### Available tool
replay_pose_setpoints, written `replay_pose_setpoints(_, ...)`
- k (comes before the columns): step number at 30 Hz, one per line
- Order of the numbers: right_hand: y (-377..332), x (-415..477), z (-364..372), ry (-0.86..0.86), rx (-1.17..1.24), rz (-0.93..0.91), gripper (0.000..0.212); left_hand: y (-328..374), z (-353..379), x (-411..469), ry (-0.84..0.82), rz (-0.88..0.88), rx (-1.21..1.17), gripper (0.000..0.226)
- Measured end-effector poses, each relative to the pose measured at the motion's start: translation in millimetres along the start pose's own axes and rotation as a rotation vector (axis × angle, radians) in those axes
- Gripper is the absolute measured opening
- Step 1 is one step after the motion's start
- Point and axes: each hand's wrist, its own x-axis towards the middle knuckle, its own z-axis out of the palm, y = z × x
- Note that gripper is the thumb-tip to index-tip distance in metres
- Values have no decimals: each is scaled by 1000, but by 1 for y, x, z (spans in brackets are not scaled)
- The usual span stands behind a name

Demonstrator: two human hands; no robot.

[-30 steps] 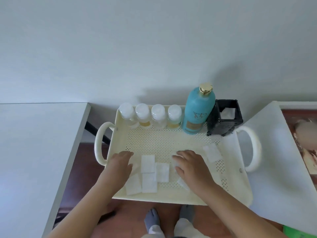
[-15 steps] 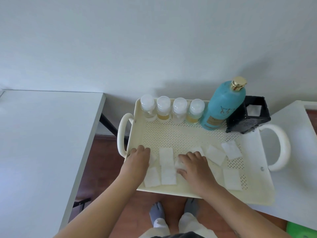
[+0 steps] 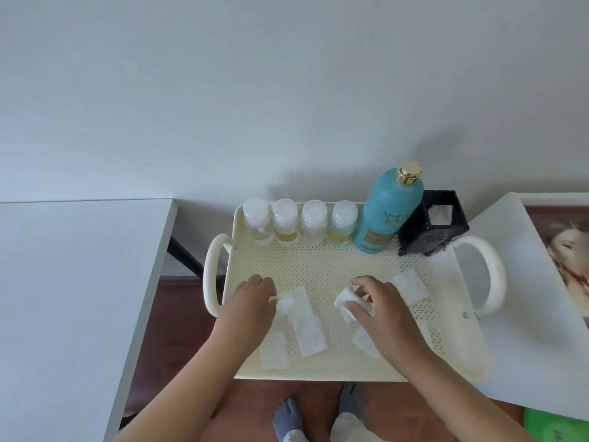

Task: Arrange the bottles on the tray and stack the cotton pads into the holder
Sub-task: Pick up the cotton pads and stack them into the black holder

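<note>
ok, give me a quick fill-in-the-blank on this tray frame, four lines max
___ small clear bottles line the back edge of the tray.
The teal bottle has a ___ cap.
The black holder stands just ___ of the teal bottle.
The left hand and the right hand each pinch a cotton ___.
Missing: four, gold, right, pad.

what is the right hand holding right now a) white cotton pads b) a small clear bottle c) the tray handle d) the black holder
a: fingers of the right hand curl round white cotton pads over the tray, while the small bottles and black holder stand untouched at the back.
</note>
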Motion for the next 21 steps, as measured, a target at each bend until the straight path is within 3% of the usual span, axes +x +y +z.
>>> replay_pose_setpoints(8,15,43,-108,452,-5,-18,20,61,-26,9,68,91,-270,11)
replay_pose_setpoints(13,45,86,-151,395,-201,-32,18,100,-32,19,100,119,-365,13)
replay_pose_setpoints(18,65,114,-169,108,-406,-113,26,123,-24,26,86,80,-430,12)
replay_pose_setpoints(21,72,114,-174,132,-473,-193,20,132,-20,28,74,60,-470,12)
